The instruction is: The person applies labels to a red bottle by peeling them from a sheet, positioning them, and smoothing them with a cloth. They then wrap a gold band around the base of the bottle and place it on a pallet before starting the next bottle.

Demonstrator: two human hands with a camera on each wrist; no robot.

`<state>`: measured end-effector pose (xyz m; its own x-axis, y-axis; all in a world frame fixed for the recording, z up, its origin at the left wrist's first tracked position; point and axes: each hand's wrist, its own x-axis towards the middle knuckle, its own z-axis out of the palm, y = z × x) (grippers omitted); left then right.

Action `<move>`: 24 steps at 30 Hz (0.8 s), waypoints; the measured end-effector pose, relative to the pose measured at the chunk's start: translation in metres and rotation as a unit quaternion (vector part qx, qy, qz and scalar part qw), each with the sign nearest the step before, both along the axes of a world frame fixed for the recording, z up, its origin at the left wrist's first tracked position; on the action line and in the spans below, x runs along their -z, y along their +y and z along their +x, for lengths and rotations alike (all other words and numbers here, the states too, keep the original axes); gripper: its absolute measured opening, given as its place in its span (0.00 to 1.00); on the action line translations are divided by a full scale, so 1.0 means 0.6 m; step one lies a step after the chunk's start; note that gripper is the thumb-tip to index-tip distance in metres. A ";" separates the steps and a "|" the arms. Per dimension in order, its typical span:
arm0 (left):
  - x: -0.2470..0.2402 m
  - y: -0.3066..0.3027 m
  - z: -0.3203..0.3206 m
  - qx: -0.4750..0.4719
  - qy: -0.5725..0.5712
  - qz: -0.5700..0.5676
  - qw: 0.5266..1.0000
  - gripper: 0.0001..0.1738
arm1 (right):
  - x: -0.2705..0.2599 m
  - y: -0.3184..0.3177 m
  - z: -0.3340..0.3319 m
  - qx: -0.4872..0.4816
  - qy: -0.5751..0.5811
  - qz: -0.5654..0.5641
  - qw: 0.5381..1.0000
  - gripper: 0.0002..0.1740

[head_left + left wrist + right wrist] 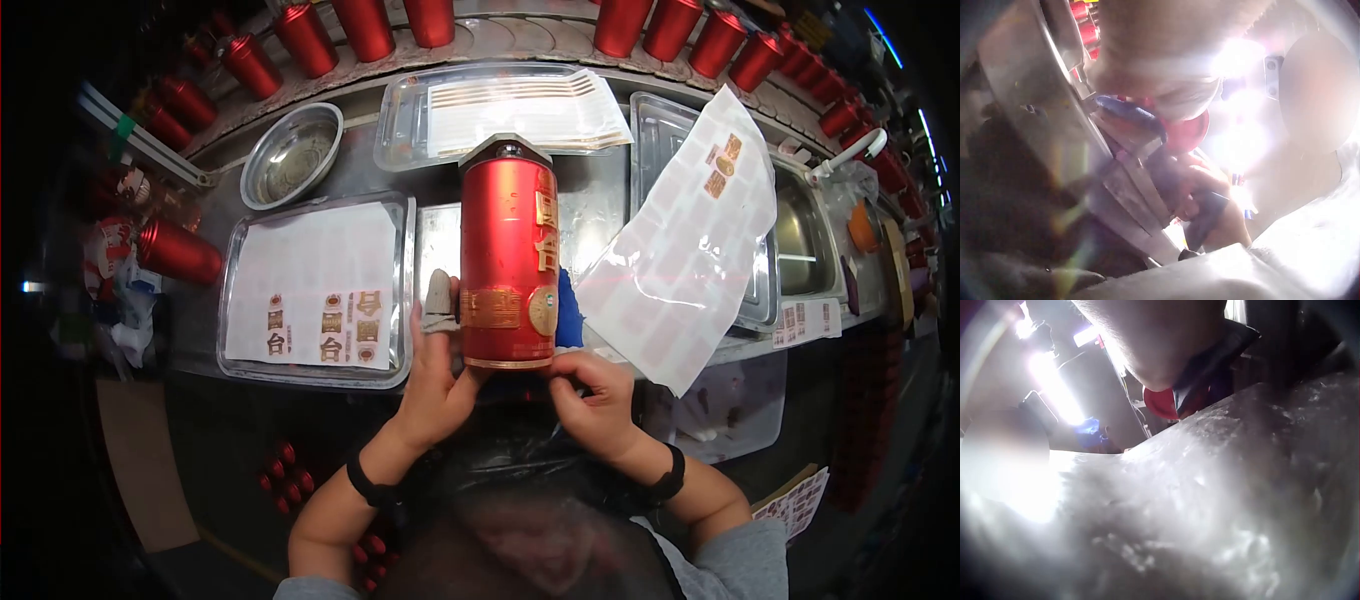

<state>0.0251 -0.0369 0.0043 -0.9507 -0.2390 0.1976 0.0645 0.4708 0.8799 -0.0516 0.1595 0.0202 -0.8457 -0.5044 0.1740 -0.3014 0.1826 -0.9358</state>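
A glossy red bottle (507,260) with gold lettering and a gold round emblem lies lengthwise before me in the head view, its base towards me. A grey angular piece (506,148) shows at its far end. My left hand (438,388) holds the bottle's left side, thumb by the base; a pale finger cot (438,292) covers one fingertip. At the base's right edge, my right hand (594,398) has its thumb and curled forefinger against the bottle. Its other fingers are largely hidden. In the wrist views only part of the bottle's red end (1191,134) shows, amid glare.
To the left, a clear tray (404,300) holds a sheet of gold decals (318,330). A metal bowl (292,158) stands behind it. Decal backing paper (690,250) lies across the right-hand tray (640,130). More red bottles (306,40) line the conveyor at the back.
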 end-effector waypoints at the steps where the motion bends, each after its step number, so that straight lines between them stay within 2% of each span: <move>1: 0.001 0.002 0.000 0.001 0.006 0.009 1.000 0.46 | 0.002 -0.003 0.000 -0.004 -0.006 -0.009 1.000 0.07; 4: -0.005 0.007 -0.001 -0.001 -0.004 0.080 0.997 0.49 | -0.006 0.001 -0.002 0.001 -0.023 -0.013 1.000 0.08; 7: -0.008 0.013 0.002 -0.032 0.006 0.048 0.998 0.46 | -0.027 0.010 -0.003 0.014 -0.032 -0.007 0.999 0.09; 10: -0.002 0.008 0.013 -0.044 0.001 -0.160 0.986 0.45 | -0.039 0.022 -0.005 0.020 -0.015 0.015 1.000 0.09; 13: -0.041 0.016 0.011 -0.074 0.020 -0.296 0.952 0.43 | -0.034 0.023 -0.009 0.016 0.043 0.001 0.999 0.09; 16: -0.045 0.031 0.005 -0.097 0.084 -0.253 0.959 0.42 | -0.039 0.017 -0.011 0.004 0.085 -0.012 0.996 0.09; 17: -0.046 0.033 0.000 -0.101 0.113 -0.254 0.955 0.49 | -0.041 0.017 -0.010 -0.005 0.097 -0.009 0.995 0.09; 22: -0.041 0.034 -0.012 -0.072 0.170 -0.251 0.950 0.48 | -0.041 0.019 -0.018 -0.042 0.188 0.008 0.981 0.11; 24: -0.042 0.037 -0.021 -0.059 0.171 -0.252 0.951 0.47 | -0.045 0.003 -0.020 -0.058 0.220 -0.053 0.972 0.13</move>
